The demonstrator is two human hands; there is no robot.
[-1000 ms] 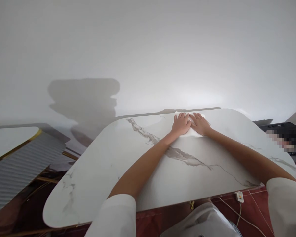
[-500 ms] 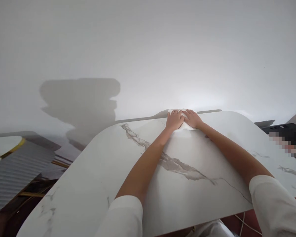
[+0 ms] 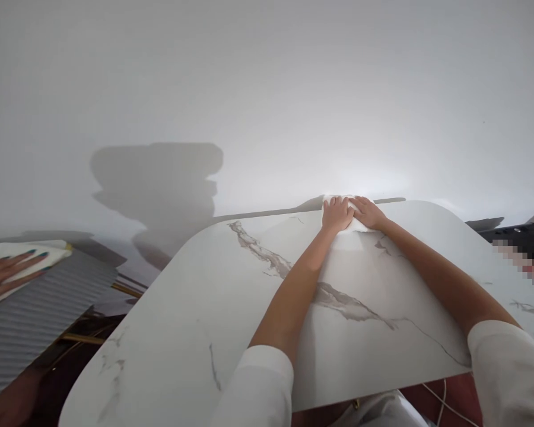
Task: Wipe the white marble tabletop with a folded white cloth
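A white marble-look tabletop (image 3: 213,308) with grey veins fills the middle of the view. At its far edge lies a white cloth (image 3: 358,225), mostly covered by my hands. My left hand (image 3: 337,214) presses flat on the cloth, fingers stretched out toward the wall. My right hand (image 3: 367,212) lies flat beside it on the same cloth, touching the left. Both arms reach far across the table.
A plain white wall stands right behind the table's far edge. At the far left another person's hand (image 3: 6,273) with teal nails rests on a white cloth on another table with a ribbed grey side (image 3: 40,314). A black object (image 3: 516,237) sits at the right; white cables (image 3: 436,394) lie on the red floor.
My hands pushed the cloth from the mid-far table to the far edge, then slid a little to the right. The other person's hand has come into view at the left.
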